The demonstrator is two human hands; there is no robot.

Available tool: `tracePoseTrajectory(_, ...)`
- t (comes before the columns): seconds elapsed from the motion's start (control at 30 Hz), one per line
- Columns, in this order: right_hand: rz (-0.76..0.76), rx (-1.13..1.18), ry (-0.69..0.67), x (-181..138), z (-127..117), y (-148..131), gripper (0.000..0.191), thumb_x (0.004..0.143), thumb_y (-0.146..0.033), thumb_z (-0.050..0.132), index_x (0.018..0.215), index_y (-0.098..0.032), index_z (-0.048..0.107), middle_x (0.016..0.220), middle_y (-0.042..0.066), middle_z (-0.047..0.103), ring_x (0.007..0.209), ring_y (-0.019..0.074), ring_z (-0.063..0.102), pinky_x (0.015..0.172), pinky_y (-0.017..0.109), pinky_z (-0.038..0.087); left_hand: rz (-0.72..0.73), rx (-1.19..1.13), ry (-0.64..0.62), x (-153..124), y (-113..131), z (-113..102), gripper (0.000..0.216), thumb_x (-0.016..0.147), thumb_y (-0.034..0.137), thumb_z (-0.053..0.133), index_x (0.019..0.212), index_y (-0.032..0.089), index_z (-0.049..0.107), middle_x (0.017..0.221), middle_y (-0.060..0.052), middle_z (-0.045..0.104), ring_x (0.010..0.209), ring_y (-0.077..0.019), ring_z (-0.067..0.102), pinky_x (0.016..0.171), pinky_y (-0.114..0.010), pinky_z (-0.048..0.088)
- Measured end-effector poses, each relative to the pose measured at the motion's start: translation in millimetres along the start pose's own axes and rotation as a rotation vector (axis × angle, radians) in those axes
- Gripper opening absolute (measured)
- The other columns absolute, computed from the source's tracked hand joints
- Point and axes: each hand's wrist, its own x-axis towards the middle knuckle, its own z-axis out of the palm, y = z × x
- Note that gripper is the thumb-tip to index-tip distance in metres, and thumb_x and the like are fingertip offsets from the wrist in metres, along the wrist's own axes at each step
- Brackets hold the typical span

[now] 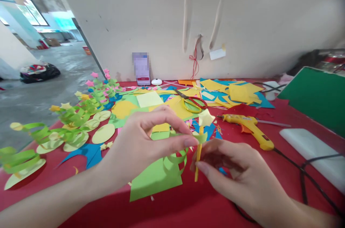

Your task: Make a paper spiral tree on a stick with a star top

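Note:
My left hand (151, 138) pinches the top end of a green paper spiral strip (176, 159) between thumb and forefinger. The strip curls down over a green paper sheet (153, 181). My right hand (229, 167) is closed round a thin yellow stick (198, 156) held upright. A pale yellow paper star (206, 117) sits at the stick's top, just above the pinched green end. Both hands hover over the red table (188, 206).
Finished green spiral trees with stars (67, 120) line the table's left edge. Scissors (192, 104), a yellow glue gun (250, 127) with its black cord, scattered coloured paper, a green board (318, 95) and a white foam piece (315, 149) lie around. A wall stands behind.

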Motion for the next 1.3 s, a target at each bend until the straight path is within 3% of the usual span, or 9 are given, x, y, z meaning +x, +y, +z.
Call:
tracePoseTrajectory(0.43,-0.020,-0.005,-0.014,-3,0,3,0.008,0.076,-0.016,0.050,0.073,-0.022,0.055,0.060,-0.001,0.059,0.054,0.0123,0.060,0.049,0.022,0.050,-0.029,0.023,-0.013,-2,-3,2,0.011,0.075,0.028,0.063,0.067,0.025,0.055,0.069,0.009,0.062,0.061,-0.0062,0.055,0.057,-0.014,0.044)
tracePoseTrajectory(0.67,-0.032,-0.030,-0.003,-4,1,4,0.008,0.077,-0.016,0.050,0.073,-0.021,0.054,0.064,0.001,0.063,0.055,0.0122,0.061,0.046,0.020,0.050,-0.002,0.044,-0.008,-3,-7,4,0.011,0.078,0.024,0.060,0.070,0.026,0.053,0.072,0.010,0.061,0.065,-0.0051,0.056,0.061,-0.011,0.044)
tracePoseTrajectory(0.97,-0.012,0.004,-0.011,-2,3,1,0.010,0.074,-0.015,0.048,0.069,-0.022,0.052,0.056,-0.001,0.057,0.056,0.0146,0.063,0.044,0.020,0.049,-0.012,-0.004,-0.004,-3,-8,7,0.009,0.079,0.024,0.057,0.072,0.025,0.052,0.070,0.009,0.058,0.061,-0.0045,0.053,0.058,-0.010,0.044)
tracePoseTrajectory(1.3,0.050,0.004,-0.130,-3,1,1,0.010,0.074,-0.015,0.047,0.075,-0.021,0.056,0.060,0.000,0.060,0.054,0.0127,0.060,0.047,0.020,0.048,-0.071,-0.132,-0.028,-7,-10,11,0.013,0.075,0.028,0.062,0.074,0.024,0.050,0.064,0.007,0.056,0.051,-0.0057,0.054,0.050,-0.013,0.045)
